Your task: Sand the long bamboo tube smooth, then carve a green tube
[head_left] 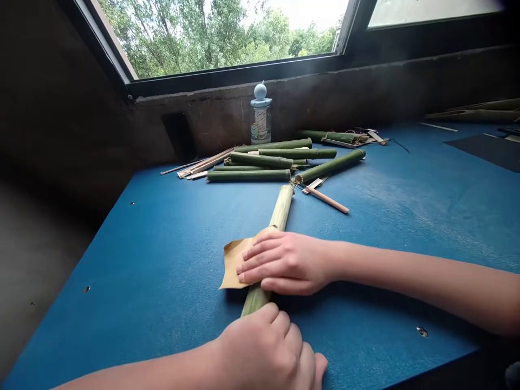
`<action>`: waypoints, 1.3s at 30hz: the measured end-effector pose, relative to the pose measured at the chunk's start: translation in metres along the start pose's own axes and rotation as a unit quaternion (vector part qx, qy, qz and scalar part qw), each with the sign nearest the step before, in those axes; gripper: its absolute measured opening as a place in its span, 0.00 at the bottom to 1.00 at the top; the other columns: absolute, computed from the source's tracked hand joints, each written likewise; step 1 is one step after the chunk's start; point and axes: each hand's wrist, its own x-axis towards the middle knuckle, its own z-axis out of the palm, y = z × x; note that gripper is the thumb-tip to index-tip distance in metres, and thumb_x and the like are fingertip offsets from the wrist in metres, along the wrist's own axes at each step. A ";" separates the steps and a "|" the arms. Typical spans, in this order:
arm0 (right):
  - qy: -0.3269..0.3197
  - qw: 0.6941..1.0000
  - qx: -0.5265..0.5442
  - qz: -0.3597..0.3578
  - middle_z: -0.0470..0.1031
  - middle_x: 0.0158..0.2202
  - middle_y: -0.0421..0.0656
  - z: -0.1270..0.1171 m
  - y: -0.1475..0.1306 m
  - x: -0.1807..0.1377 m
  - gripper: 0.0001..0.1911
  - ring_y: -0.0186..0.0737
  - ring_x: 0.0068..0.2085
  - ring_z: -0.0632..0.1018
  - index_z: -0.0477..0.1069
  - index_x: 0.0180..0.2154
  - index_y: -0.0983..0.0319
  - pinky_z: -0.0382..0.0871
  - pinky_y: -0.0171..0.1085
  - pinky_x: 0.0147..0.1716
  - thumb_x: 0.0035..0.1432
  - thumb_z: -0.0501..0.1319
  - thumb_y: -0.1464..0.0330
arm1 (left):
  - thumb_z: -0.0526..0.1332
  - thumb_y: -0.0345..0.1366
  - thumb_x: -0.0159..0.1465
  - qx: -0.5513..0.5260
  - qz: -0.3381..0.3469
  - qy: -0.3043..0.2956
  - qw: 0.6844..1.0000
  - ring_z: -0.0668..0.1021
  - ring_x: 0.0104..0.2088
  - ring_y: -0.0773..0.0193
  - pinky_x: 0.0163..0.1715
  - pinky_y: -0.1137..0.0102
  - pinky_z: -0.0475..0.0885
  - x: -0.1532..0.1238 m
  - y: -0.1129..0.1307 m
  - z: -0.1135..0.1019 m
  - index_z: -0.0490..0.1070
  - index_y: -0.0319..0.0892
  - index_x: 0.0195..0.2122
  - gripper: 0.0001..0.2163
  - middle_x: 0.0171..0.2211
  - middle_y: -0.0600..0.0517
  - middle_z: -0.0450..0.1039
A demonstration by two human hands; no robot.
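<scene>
Bamboo work at a blue table (pixel 174 271), with 12 o'clock toward the window (pixel 227 77) and directions read from the right hand. The tube (pixel 281 207), pale beyond the hands and greener near the left hand, lies on the table beneath both hands, its far end pointing just short of 1 o'clock, its near part running toward 7. The right hand (pixel 288 262), its arm entering from 4, is clamped on the paper (pixel 233 273), fingers together, holding it over the tube; a tan flap juts out at 9. At 6, the left hand (pixel 264 346) is closed around the near part of the tube, fingers curled together; I cannot tell where that end stops, as the hand hides it. Green stalks (pixel 260 175) lie heaped at 12, with split strips (pixel 207 164) at 11. Behind the heap, also at 12, a blue-topped jar (pixel 260 122) stands upright near the wall (pixel 219 116). A brown rod (pixel 329 200) lies between 1 and 2; a dark sheet (pixel 489 150) lies flat at 2.
</scene>
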 end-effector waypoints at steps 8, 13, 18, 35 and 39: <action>0.131 0.947 -0.171 0.240 0.78 0.52 0.47 -0.041 0.094 -0.046 0.19 0.47 0.57 0.73 0.77 0.49 0.62 0.61 0.52 0.59 0.67 0.50 0.68 | 0.62 0.38 0.61 -0.003 0.021 -0.016 1.000 0.62 0.16 0.67 0.17 0.66 0.52 0.007 -0.006 -0.008 0.60 0.44 0.17 0.18 0.14 0.56 0.59; 0.067 0.991 -0.048 0.101 0.80 0.49 0.45 -0.004 0.014 -0.008 0.18 0.43 0.55 0.75 0.76 0.50 0.61 0.62 0.47 0.58 0.67 0.51 0.68 | 0.62 0.38 0.61 0.006 0.013 -0.002 1.000 0.61 0.15 0.67 0.17 0.65 0.52 0.004 -0.004 -0.005 0.59 0.45 0.17 0.17 0.13 0.56 0.59; 0.016 1.000 0.017 -0.012 0.77 0.54 0.46 0.004 -0.006 0.001 0.18 0.39 0.57 0.74 0.73 0.53 0.64 0.59 0.41 0.61 0.68 0.51 0.67 | 0.62 0.37 0.60 0.021 0.012 0.002 1.000 0.62 0.15 0.67 0.17 0.65 0.54 0.002 -0.003 -0.005 0.60 0.45 0.17 0.16 0.13 0.56 0.60; 0.044 0.996 -0.045 0.062 0.79 0.52 0.47 -0.007 0.029 -0.013 0.18 0.42 0.55 0.76 0.74 0.52 0.63 0.63 0.45 0.57 0.67 0.52 0.68 | 0.62 0.37 0.60 0.012 0.001 0.010 1.000 0.63 0.15 0.69 0.18 0.67 0.52 0.003 -0.003 -0.005 0.57 0.44 0.16 0.18 0.13 0.57 0.58; 0.154 0.952 -0.108 0.240 0.79 0.51 0.50 -0.028 0.083 -0.033 0.19 0.49 0.55 0.75 0.77 0.49 0.65 0.63 0.52 0.56 0.67 0.50 0.67 | 0.62 0.38 0.61 0.008 0.007 0.001 1.000 0.63 0.15 0.69 0.18 0.67 0.52 0.004 -0.004 -0.007 0.57 0.44 0.16 0.18 0.14 0.57 0.57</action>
